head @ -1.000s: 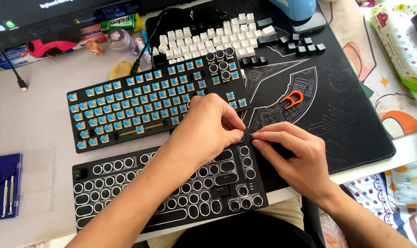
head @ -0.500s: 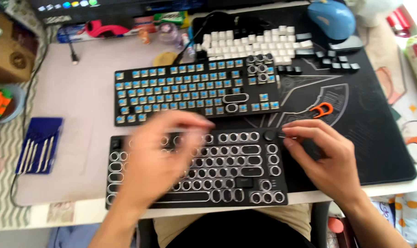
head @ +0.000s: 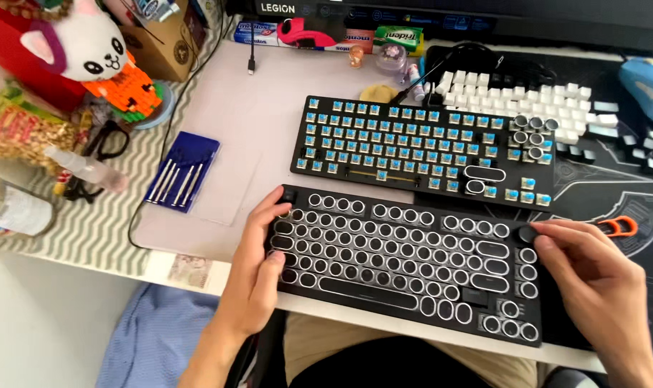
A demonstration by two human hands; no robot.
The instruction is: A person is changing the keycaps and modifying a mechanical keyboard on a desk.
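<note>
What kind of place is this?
Probably a home computer desk. There are two keyboards, one with round keys and one stripped of its caps, a blue mouse and a plush cat.

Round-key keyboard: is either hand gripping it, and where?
Both hands are on the round-key keyboard: left hand on its left end, right hand at its right end, fingers by the top-right knob. It lies on the desk, not lifted.
</note>
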